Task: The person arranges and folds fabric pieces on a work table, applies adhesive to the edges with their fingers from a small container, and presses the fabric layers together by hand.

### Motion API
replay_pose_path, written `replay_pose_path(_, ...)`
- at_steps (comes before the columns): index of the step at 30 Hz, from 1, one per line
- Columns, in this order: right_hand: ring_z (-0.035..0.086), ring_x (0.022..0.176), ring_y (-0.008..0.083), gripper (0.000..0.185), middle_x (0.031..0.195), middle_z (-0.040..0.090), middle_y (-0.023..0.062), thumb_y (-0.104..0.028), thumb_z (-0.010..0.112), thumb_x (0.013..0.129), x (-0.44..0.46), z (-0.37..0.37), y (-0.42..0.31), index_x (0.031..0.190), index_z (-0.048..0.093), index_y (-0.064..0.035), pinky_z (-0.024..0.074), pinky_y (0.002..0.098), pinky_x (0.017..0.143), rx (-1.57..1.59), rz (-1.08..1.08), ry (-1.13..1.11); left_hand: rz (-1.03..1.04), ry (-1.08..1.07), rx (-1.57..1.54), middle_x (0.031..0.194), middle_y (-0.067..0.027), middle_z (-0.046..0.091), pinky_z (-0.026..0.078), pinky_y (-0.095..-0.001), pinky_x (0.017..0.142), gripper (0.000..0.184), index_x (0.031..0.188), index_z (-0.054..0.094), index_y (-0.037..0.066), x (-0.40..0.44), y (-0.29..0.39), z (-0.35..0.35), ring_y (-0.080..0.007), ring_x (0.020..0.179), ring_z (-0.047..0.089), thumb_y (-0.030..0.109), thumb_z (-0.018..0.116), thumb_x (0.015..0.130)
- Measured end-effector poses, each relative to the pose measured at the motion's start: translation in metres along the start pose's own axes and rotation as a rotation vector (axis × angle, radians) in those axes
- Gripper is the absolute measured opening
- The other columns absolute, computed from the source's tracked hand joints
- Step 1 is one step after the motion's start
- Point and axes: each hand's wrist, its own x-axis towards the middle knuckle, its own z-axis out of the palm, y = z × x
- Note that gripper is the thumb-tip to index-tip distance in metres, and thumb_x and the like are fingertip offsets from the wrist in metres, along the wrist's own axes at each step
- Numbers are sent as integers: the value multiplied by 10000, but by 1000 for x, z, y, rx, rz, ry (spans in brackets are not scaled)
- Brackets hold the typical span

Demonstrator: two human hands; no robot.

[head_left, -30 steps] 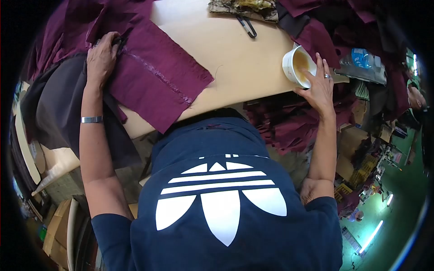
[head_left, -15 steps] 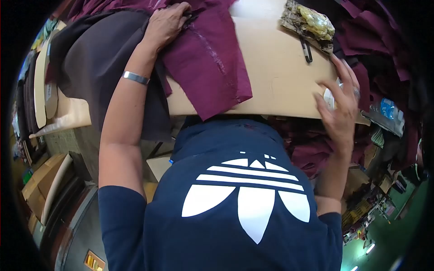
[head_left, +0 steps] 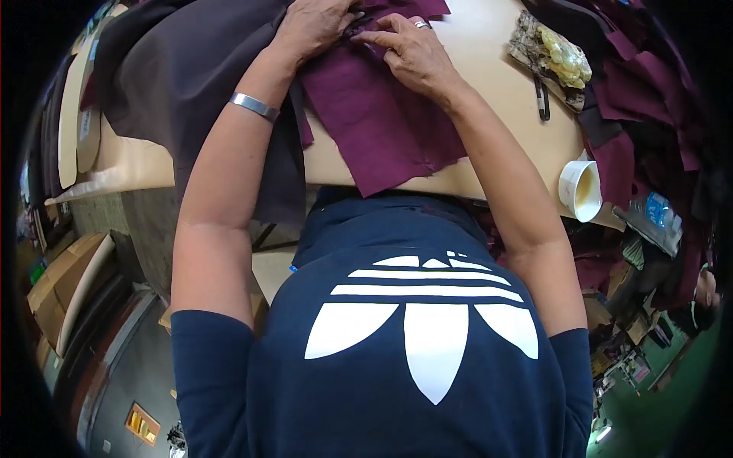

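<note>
At the top of the head view, my left hand [head_left: 317, 29] has its fingers bent and closed on the edge of the dark fabric [head_left: 179, 76], where it meets the maroon fabric [head_left: 382, 114]. Close by on its right is my right hand [head_left: 416, 57], a ring on one finger. Its fingers are drawn in at the same junction, closed on the maroon fabric; the fingertips are partly hidden. The maroon piece lies over the tan table [head_left: 477, 46], and its lower corner reaches the front edge. Dark fabric hangs over that edge beneath my left forearm.
At the table's right edge stands a white cup [head_left: 580, 191] with yellowish contents. Behind it lie a black pen-like tool [head_left: 542, 99] and a crusted block with a yellow lump [head_left: 563, 57]. Maroon and dark cloth [head_left: 649, 95] heaps at the right, near a plastic packet [head_left: 657, 217].
My right hand has moved left from beside the white cup to the fabric junction next to my left hand. The cup now shows fully. My left hand stays at the fabric.
</note>
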Motion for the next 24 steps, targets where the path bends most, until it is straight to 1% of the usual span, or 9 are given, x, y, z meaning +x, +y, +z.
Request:
replay_pose_path(1, 543, 979, 261, 358, 1068, 566, 73, -31, 511, 785, 1, -1, -4, 1076, 650, -187, 429, 363, 867, 0, 18, -16, -16, -11, 2, 796, -150, 605, 444, -429, 661, 137, 893, 522, 66, -1, 0, 0, -324, 777, 595, 168, 554, 808)
replay_pose_path(4, 549, 963, 267, 357, 1051, 568, 82, -27, 515, 782, 1, -2, -8, 1070, 656, -184, 441, 359, 847, -113, -43, 28, -34, -33, 6, 792, -147, 602, 443, -427, 665, 146, 898, 515, 67, -1, 2, -1, -325, 776, 593, 175, 557, 809)
replay_pose_path(9, 551, 944, 271, 356, 1030, 573, 94, 10, 512, 760, -15, -4, 6, 1027, 674, -163, 445, 358, 841, 16, -77, -40, -12, -21, 27, 800, -139, 604, 443, -422, 668, 133, 903, 514, 74, 0, 4, -4, -321, 778, 592, 173, 547, 820)
replay_pose_path(13, 545, 945, 278, 359, 1021, 570, 103, 43, 504, 737, -15, -7, -10, 993, 680, -136, 443, 354, 847, 46, -49, 8, -21, -17, 34, 808, -137, 603, 442, -423, 670, 133, 911, 515, 77, -1, 5, -4, -315, 784, 592, 172, 544, 823)
replay_pose_path(16, 538, 914, 280, 213, 1019, 575, 78, 21, 571, 682, -30, -8, -6, 843, 667, -80, 441, 367, 799, 24, -151, 60, -24, -32, 26, 810, -136, 602, 442, -421, 674, 137, 918, 515, 78, -1, 5, -4, -310, 791, 592, 165, 547, 817)
replay_pose_path(19, 536, 829, 288, 241, 972, 579, 88, 24, 525, 712, -63, -21, -9, 855, 684, -87, 445, 374, 758, 143, -231, 27, -19, -43, 34, 814, -133, 605, 445, -416, 676, 137, 920, 517, 80, -2, 5, -3, -308, 792, 594, 156, 549, 810)
replay_pose_path(22, 545, 824, 288, 261, 992, 581, 84, 11, 524, 717, -62, -27, -17, 880, 692, -105, 448, 373, 748, 175, -166, -67, -15, -38, 36, 824, -130, 609, 447, -411, 681, 136, 918, 524, 79, -2, 6, -4, -308, 796, 596, 152, 549, 807)
replay_pose_path(23, 551, 820, 282, 309, 980, 579, 74, 7, 506, 730, -56, -19, -18, 952, 676, -123, 445, 375, 729, 147, -174, 20, -10, -37, 25, 827, -130, 609, 447, -410, 683, 135, 918, 527, 79, -1, 7, -5, -308, 798, 596, 152, 549, 807)
replay_pose_path(24, 550, 824, 279, 318, 980, 574, 72, 3, 501, 734, -48, -14, -19, 974, 665, -126, 444, 376, 724, 89, -125, 38, -8, -34, 14, 831, -129, 610, 448, -409, 686, 134, 917, 529, 78, 0, 7, -6, -308, 799, 596, 151, 549, 807)
